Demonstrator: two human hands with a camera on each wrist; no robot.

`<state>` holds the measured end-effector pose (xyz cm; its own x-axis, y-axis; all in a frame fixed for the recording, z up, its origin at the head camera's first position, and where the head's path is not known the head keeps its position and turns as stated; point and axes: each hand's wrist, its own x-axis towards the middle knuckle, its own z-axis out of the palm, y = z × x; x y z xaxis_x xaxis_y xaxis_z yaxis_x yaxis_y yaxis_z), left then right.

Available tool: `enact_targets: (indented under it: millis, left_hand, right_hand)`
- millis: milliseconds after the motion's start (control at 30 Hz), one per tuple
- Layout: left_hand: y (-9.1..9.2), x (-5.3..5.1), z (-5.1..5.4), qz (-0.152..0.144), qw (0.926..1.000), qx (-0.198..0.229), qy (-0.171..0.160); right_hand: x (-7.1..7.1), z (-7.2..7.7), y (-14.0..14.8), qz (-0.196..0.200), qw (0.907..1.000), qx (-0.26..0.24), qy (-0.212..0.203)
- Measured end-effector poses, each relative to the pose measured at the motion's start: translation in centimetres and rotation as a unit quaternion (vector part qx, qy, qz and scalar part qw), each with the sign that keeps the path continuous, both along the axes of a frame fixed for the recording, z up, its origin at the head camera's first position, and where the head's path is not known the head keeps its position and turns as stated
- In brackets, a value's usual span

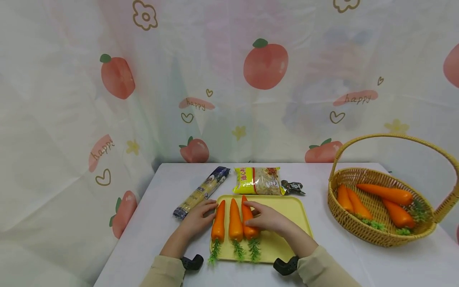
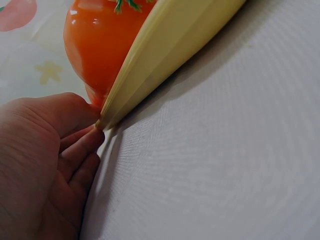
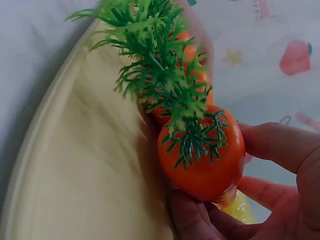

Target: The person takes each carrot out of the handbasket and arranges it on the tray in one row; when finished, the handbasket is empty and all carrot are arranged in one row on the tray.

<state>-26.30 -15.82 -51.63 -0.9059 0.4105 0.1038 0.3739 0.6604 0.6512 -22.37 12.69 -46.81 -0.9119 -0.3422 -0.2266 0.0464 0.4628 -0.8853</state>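
Three orange carrots with green tops lie side by side on a yellow tray (image 1: 283,249), tips toward the back: a left carrot (image 1: 218,223), a middle carrot (image 1: 235,221) and a right carrot (image 1: 247,215). My right hand (image 1: 270,218) grips the right carrot; in the right wrist view its fingers and thumb surround the carrot's body (image 3: 202,160). At the tray's left edge, my left hand (image 1: 195,218) pinches the rim between thumb and fingers, as the left wrist view shows at the tray rim (image 2: 150,65). The left carrot lies just beside that hand.
A wicker basket (image 1: 337,205) with a tall handle stands at the right, holding several carrots (image 1: 389,194). Behind the tray lie a yellow-and-clear food packet (image 1: 258,180) and a small dark packet (image 1: 293,187). A long noodle-like packet (image 1: 204,191) slants at the back left. A printed cloth hangs behind.
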Motion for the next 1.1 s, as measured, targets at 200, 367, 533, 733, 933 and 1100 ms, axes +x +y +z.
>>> enact_targets:
  millis: [200, 367, 533, 733, 933, 1100]
  left_hand:
    - [0.0, 0.2, 0.3, -0.006, 0.9999, 0.009, 0.002]
    - [0.0, 0.2, 0.3, -0.008, 0.9999, 0.007, 0.007]
    - [0.0, 0.0, 0.0, -0.009, 0.9998, 0.008, 0.013]
    - [0.0, -0.2, -0.3, -0.016, 0.9996, 0.017, 0.017]
    - [0.0, -0.2, -0.3, -0.013, 0.9996, 0.016, 0.021]
    - [0.0, 0.0, -0.2, -0.008, 0.9998, 0.012, 0.013]
  right_hand:
    - [0.1, 0.1, -0.7, 0.003, 0.9988, 0.039, 0.03]
    - [0.3, 0.0, -1.1, -0.003, 0.9964, 0.068, 0.051]
    - [0.3, -0.2, -1.5, 0.003, 0.9942, 0.083, 0.069]
    - [0.3, 0.0, -1.5, 0.005, 0.992, 0.102, 0.074]
    - [0.7, 0.9, -1.0, 0.015, 0.9929, 0.106, 0.052]
    - [1.0, 1.4, -0.6, 0.017, 0.9939, 0.103, 0.036]
